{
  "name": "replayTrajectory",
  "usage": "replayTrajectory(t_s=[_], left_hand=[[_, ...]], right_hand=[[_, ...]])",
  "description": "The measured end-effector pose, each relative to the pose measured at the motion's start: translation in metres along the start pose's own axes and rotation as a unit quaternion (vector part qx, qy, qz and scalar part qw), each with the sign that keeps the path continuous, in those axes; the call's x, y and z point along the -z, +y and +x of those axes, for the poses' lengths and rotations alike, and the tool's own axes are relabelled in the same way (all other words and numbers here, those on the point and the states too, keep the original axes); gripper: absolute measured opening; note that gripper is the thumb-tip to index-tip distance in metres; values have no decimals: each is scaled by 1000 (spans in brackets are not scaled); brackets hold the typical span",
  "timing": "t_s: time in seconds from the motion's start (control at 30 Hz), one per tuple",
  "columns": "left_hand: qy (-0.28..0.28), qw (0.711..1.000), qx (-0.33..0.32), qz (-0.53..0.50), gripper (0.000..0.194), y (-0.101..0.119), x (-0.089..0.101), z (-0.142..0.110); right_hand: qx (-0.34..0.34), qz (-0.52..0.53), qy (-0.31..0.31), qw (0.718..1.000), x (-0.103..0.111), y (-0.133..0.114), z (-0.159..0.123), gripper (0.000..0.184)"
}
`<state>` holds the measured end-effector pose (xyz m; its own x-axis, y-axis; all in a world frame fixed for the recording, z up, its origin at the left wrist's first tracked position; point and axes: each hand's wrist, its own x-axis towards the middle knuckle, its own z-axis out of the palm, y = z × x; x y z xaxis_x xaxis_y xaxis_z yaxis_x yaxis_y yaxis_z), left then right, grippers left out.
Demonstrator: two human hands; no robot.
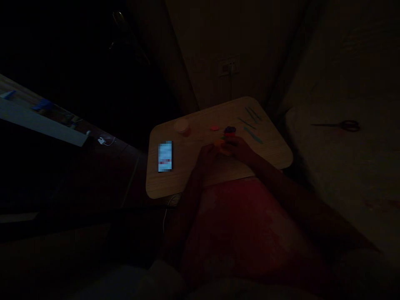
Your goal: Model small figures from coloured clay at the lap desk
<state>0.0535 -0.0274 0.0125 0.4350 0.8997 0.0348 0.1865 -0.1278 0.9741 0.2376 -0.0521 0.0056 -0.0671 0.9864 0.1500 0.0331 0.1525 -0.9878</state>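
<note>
The scene is very dark. Both hands rest on a small wooden lap table [187,183]. My left hand [206,158] and my right hand [239,149] meet around a small orange lump [221,146], apparently modelling clay, with fingers curled toward it. Just beyond the hands stands a little stack of coloured clay pieces [230,132], red with a dark top. A pink piece [214,128] lies nearby.
A lit phone [165,156] lies on the table's left side. A small round tub [181,126] stands at the back left. Several teal modelling tools [251,123] lie at the back right. Scissors [343,124] rest on the bed at the right. A wall socket [229,66] is behind.
</note>
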Motion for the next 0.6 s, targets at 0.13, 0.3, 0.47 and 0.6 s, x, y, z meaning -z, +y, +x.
replayTrajectory(t_s=[0.13,0.3,0.47,0.6], left_hand=[[-46,997,-28,60,51,2,1,-1],[-51,991,-49,110,44,0,0,-1],[-46,990,-63,119,36,-1,1,0],[-55,987,-72,132,36,-3,0,0]], right_hand=[[-10,29,22,999,2,0,0,31],[-11,43,31,999,3,2,1,25],[9,47,37,998,3,6,2,25],[15,11,34,999,5,11,3,25]])
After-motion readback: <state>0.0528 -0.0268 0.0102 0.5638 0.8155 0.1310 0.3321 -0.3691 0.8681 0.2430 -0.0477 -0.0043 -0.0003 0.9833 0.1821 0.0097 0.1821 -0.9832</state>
